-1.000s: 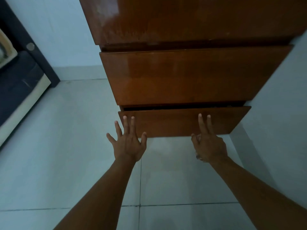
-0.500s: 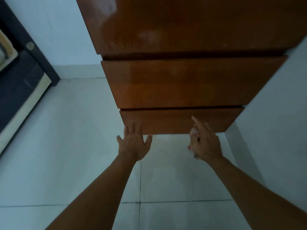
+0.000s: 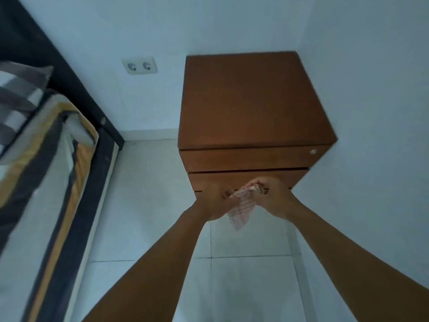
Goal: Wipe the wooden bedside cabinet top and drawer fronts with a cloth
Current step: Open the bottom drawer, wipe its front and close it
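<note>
The brown wooden bedside cabinet (image 3: 250, 103) stands in the room's corner, its bare top facing me and its drawer fronts (image 3: 243, 160) below, closed. A small keyhole (image 3: 313, 151) sits at the right of the top drawer. In front of the lower drawers, my left hand (image 3: 214, 202) and my right hand (image 3: 272, 196) meet, both holding a white cloth with a red check pattern (image 3: 242, 209). The cloth's loose corner hangs down between my wrists. My hands hide part of the lower drawer fronts.
A bed with a dark frame (image 3: 102, 159), a yellow-edged mattress (image 3: 46, 182) and a striped pillow (image 3: 16, 94) runs along the left. A double wall socket (image 3: 139, 65) is left of the cabinet. Pale floor tiles (image 3: 148, 194) lie between bed and cabinet; a wall (image 3: 371, 112) closes the right.
My view has pulled back and up, so the cabinet top now shows. The bottom drawer was pushed shut. My hands left the drawer and came together on the cloth.
</note>
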